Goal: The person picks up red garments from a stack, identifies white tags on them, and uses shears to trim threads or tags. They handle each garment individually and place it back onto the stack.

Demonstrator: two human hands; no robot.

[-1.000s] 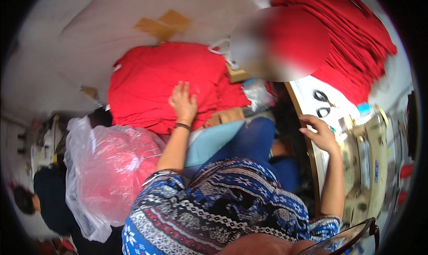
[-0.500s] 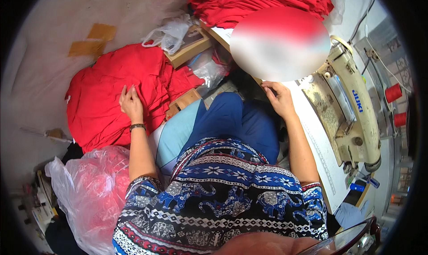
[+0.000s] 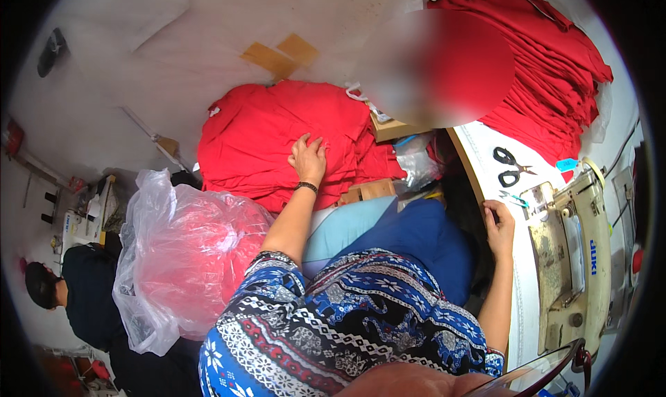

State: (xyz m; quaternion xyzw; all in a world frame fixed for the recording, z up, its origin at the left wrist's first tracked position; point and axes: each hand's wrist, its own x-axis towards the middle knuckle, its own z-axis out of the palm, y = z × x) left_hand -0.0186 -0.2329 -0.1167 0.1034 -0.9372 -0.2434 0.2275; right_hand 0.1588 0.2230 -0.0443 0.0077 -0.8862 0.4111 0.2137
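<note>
My left hand [image 3: 307, 162] rests on top of a wide pile of red cloth pieces [image 3: 267, 123] beside me. Its fingers are bent and apart, touching the cloth without visibly gripping it. At the edge of the white sewing table [image 3: 525, 286], my right hand [image 3: 499, 229] lies with loosely bent fingers and holds nothing. To its right stands a cream sewing machine [image 3: 590, 258]. Black-handled scissors [image 3: 512, 166] and small thread snips [image 3: 513, 199] lie on the tabletop beyond that hand.
More red cloth [image 3: 548, 71] is heaped at the table's far end. A clear plastic bag [image 3: 194, 258] full of red cloth stands at my left. Behind it is another person in dark clothes [image 3: 90, 293]. A wooden box [image 3: 399, 130] sits by the table; a blurred oval hides part of the view.
The view has swung left, bringing the other person and the scissors into sight. My left hand has shifted across the red pile; my right hand stays at the table edge.
</note>
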